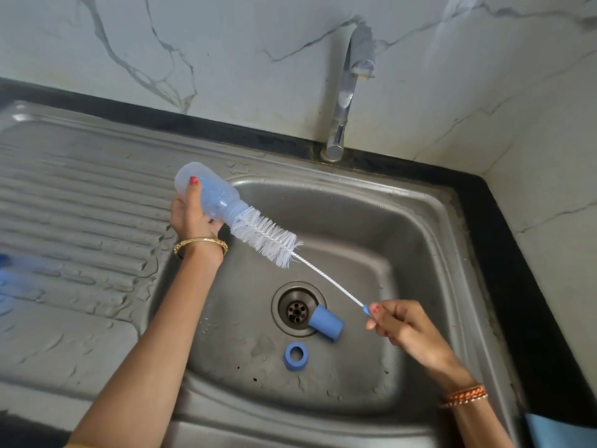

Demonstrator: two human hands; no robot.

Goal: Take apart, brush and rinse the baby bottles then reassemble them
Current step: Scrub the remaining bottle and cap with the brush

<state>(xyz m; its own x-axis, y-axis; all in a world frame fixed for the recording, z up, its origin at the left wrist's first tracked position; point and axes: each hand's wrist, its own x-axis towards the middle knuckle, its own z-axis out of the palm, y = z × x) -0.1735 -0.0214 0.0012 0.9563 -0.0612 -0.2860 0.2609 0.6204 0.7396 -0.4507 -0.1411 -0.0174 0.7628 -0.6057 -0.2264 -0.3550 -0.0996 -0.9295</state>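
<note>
My left hand [190,215] grips a clear baby bottle [213,195] tilted over the left rim of the steel sink [420,240], mouth pointing down to the right. A white bottle brush [268,237] has its tip inside the bottle's neck, with most of the bristles outside. My right hand [397,321] pinches the brush's blue handle end [366,310] at the far end of the twisted wire. A blue cap [326,321] lies on its side beside the drain [295,310]. A blue screw ring [295,355] lies flat on the sink floor below it.
A chrome tap [345,101] stands behind the basin against a marble wall. The ribbed, wet draining board [74,221] lies to the left, with a blurred blue object [6,279] at its left edge. A black counter [517,253] borders the right.
</note>
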